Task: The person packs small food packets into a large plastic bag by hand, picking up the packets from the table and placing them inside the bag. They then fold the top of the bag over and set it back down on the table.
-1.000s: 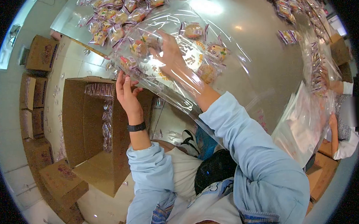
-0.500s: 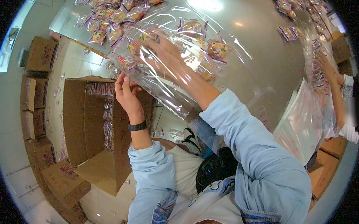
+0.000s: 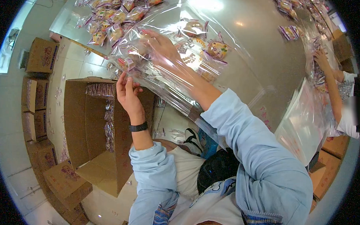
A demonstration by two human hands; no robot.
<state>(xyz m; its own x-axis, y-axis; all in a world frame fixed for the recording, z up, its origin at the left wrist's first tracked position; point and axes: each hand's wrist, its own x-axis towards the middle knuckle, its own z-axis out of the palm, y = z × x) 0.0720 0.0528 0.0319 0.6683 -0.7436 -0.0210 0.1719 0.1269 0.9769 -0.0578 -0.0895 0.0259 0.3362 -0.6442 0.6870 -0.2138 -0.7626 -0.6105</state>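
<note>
My right hand (image 3: 162, 47) is inside a large clear plastic bag (image 3: 230, 81), and the film covers my forearm. Its fingers stretch out beside a wrapped pastry (image 3: 136, 50) at the bag's left end. Another wrapped pastry (image 3: 126, 63) lies just below, close to the fingertips of my left hand (image 3: 128, 94). That hand is outside the bag, palm turned up, fingers apart and loosely bent. More wrapped pastries (image 3: 217, 50) show through the film to the right of my right hand. Glare on the plastic blurs the exact finger contact.
A pile of wrapped pastries (image 3: 117, 15) covers the table's (image 3: 260, 38) far left. An open carton (image 3: 87, 127) with packets stands below left. Flat plastic bags (image 3: 301, 120) lie at right, near a co-worker's hand (image 3: 323, 62). Closed cartons (image 3: 41, 56) line the left wall.
My right hand has shifted slightly up and right inside the bag, away from the lower pastry. My left hand has barely moved. The co-worker's hand has moved slightly along their packets.
</note>
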